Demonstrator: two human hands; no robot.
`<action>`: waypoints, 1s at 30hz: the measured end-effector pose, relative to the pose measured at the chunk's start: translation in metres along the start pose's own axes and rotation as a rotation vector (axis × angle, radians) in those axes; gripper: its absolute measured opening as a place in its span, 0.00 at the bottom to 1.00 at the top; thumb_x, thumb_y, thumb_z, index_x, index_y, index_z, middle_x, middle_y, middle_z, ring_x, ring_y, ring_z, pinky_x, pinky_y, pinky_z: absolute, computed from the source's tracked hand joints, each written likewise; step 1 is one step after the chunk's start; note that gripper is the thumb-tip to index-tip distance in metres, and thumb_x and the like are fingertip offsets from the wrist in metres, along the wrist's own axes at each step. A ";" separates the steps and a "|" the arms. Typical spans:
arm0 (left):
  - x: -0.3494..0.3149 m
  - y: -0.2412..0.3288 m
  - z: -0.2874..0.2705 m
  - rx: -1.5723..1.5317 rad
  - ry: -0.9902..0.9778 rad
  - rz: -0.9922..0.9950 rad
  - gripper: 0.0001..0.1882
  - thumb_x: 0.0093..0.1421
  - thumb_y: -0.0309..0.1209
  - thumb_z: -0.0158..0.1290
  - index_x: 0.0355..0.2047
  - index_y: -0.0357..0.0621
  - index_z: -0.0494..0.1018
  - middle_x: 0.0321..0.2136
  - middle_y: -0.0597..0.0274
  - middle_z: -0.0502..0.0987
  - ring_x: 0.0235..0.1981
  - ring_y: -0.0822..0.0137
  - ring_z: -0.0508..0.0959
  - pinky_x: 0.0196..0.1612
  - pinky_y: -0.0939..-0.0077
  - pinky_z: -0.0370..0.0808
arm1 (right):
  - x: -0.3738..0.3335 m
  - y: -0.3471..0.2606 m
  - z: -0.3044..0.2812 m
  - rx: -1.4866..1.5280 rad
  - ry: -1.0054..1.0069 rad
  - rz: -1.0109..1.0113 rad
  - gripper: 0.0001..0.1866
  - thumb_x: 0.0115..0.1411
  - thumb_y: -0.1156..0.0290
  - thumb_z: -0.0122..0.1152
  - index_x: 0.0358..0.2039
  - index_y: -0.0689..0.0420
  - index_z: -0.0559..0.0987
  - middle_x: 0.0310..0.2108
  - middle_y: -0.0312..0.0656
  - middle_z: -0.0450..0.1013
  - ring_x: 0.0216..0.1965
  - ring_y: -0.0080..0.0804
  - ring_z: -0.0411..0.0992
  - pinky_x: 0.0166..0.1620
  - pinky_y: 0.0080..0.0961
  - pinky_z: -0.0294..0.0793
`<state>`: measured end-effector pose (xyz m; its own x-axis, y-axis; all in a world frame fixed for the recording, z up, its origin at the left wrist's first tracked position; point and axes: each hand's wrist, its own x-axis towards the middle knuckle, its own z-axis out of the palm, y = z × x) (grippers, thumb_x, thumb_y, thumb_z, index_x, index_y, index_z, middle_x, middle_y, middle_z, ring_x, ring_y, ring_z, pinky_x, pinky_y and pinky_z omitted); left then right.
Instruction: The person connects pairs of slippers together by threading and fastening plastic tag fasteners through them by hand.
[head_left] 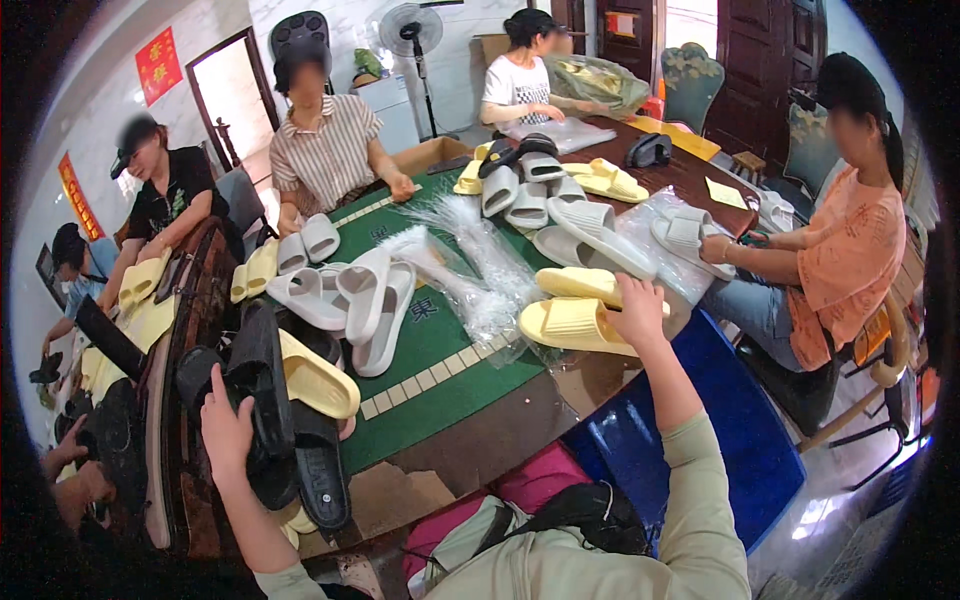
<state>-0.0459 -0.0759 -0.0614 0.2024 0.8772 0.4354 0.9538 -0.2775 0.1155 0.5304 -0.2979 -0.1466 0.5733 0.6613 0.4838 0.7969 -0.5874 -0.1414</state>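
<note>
My right hand (637, 312) is closed on the heel end of a pair of yellow slippers (572, 326) at the table's right front edge. One slipper of the pair lies above the other, and my fingers partly cover both. At the left, my left hand (228, 428) has its fingers stretched out, beside a black slipper (262, 370) in a pile. That pile also holds a yellow slipper (318, 378) and another black slipper (322, 475) hanging over the front edge. White slippers (384, 318) lie right of the pile.
Clear plastic bags (465, 290) lie on the green mat (430, 400). Grey and white slippers (600, 232) are heaped farther back. At the right, a person in an orange top (845, 260) handles a pale slipper. Several others sit around. A blue bin (700, 420) stands below the right edge.
</note>
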 end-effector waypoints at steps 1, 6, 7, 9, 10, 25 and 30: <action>-0.012 0.022 -0.019 0.020 -0.024 -0.022 0.38 0.58 0.34 0.54 0.66 0.46 0.50 0.45 0.44 0.69 0.47 0.42 0.68 0.51 0.55 0.67 | -0.002 0.001 0.008 0.023 0.033 -0.011 0.32 0.41 0.60 0.71 0.48 0.53 0.73 0.40 0.42 0.74 0.46 0.41 0.69 0.50 0.41 0.62; -0.045 0.079 -0.027 -0.395 0.103 0.390 0.27 0.52 0.27 0.58 0.54 0.39 0.67 0.45 0.46 0.72 0.46 0.47 0.70 0.51 0.59 0.67 | -0.021 -0.011 -0.003 0.193 0.238 -0.079 0.17 0.44 0.62 0.69 0.29 0.56 0.73 0.29 0.43 0.73 0.35 0.43 0.72 0.38 0.37 0.68; -0.052 0.086 -0.020 -0.473 0.089 0.478 0.25 0.51 0.27 0.59 0.51 0.40 0.70 0.43 0.48 0.74 0.45 0.49 0.71 0.50 0.59 0.68 | -0.025 -0.021 -0.015 0.190 0.232 -0.089 0.17 0.44 0.62 0.69 0.29 0.56 0.73 0.29 0.43 0.73 0.35 0.43 0.72 0.38 0.37 0.68; -0.063 0.108 -0.016 -0.644 -0.206 0.498 0.25 0.50 0.28 0.61 0.49 0.40 0.71 0.42 0.51 0.76 0.44 0.53 0.74 0.49 0.64 0.69 | -0.035 -0.042 -0.043 0.311 0.254 -0.002 0.17 0.46 0.61 0.69 0.29 0.56 0.72 0.28 0.44 0.72 0.32 0.44 0.72 0.34 0.39 0.69; -0.066 0.116 -0.005 -0.758 -0.266 0.586 0.25 0.50 0.28 0.62 0.50 0.40 0.71 0.42 0.52 0.76 0.44 0.57 0.75 0.46 0.69 0.72 | -0.038 -0.052 -0.058 0.372 0.298 -0.053 0.17 0.48 0.60 0.69 0.29 0.57 0.72 0.27 0.44 0.71 0.30 0.45 0.72 0.32 0.38 0.70; -0.113 0.203 0.127 -1.821 -0.557 -0.041 0.46 0.53 0.19 0.58 0.66 0.46 0.42 0.58 0.52 0.62 0.59 0.61 0.65 0.60 0.65 0.65 | -0.137 -0.172 -0.076 0.724 -0.339 -0.602 0.27 0.48 0.66 0.71 0.49 0.55 0.73 0.43 0.47 0.73 0.46 0.51 0.70 0.48 0.37 0.72; -0.115 0.177 0.134 -1.802 -0.568 -0.182 0.51 0.54 0.18 0.56 0.67 0.43 0.32 0.51 0.49 0.70 0.52 0.62 0.72 0.54 0.68 0.71 | -0.112 -0.122 -0.071 0.340 -0.292 -0.409 0.50 0.35 0.64 0.75 0.61 0.52 0.61 0.59 0.50 0.59 0.55 0.55 0.62 0.55 0.43 0.66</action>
<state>0.1293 -0.1731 -0.2107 0.5370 0.8420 0.0513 -0.2908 0.1277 0.9482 0.3551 -0.3331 -0.1225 0.1983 0.9309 0.3069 0.9522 -0.1088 -0.2853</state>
